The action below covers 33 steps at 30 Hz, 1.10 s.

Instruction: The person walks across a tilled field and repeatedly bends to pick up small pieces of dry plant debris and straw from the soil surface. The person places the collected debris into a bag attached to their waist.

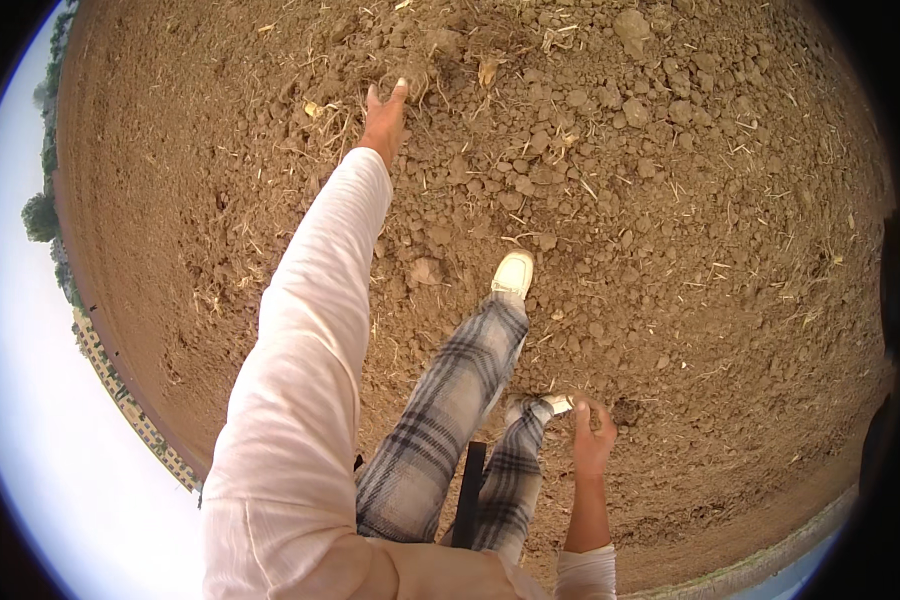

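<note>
My left hand [385, 124] reaches far forward over the tilled brown soil [525, 180]. Its thumb and a finger are spread beside a clump of dry roots and stalks [420, 71]; whether the fingertips touch the clump I cannot tell. Low on the right, my right hand [594, 446] hangs near my rear shoe [561, 403] with its fingers bent and parted. Nothing shows in its grasp. My front shoe [513, 274], pale and closed-toed, stands on the soil between the two hands.
Soil clods [635, 112] and bits of straw [589, 187] litter the uneven field. A larger clod [426, 271] lies left of my front shoe. A dark strap [469, 495] hangs by my plaid trousers [420, 420]. Trees [40, 217] and a long building [127, 401] line the distant edge.
</note>
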Tool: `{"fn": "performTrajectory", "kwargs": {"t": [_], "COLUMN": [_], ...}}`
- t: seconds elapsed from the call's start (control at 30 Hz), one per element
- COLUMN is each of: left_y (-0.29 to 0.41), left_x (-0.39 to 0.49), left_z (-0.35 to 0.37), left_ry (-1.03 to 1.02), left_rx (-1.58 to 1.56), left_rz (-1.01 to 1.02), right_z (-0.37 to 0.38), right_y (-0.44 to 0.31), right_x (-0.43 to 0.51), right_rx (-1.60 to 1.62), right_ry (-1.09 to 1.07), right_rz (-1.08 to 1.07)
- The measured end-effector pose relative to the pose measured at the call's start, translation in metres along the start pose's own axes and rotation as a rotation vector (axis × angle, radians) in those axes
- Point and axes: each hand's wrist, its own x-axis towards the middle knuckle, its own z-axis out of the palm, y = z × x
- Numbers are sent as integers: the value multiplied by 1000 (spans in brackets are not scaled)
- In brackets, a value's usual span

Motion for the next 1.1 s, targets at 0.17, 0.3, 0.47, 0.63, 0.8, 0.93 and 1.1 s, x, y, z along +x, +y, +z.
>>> {"fn": "performTrajectory", "kwargs": {"t": [0.17,0.3,0.47,0.63,0.8,0.93,1.1], "left_y": [-8,-4,-14,12,74,146,176], "left_x": [32,-10,-182,-334,-315,-238,-176], "left_z": [20,-7,-19,-14,-16,24,59], "left_ry": [-86,0,-597,-905,-765,-577,-117], "left_rx": [27,-5,35,-15,-130,-77,221], "left_rz": [2,-30,-162,-177,-196,-14,267], "right_z": [15,26,54,76,50,7,-42], "right_y": [-30,-71,-158,-246,-258,-193,-98], "right_x": [19,29,7,-36,-47,-56,-96], "right_rx": [-20,65,175,280,257,284,39], "right_ry": [29,108,57,7,33,163,320], "right_rz": [-64,-139,-305,-305,-421,-296,-98]}}
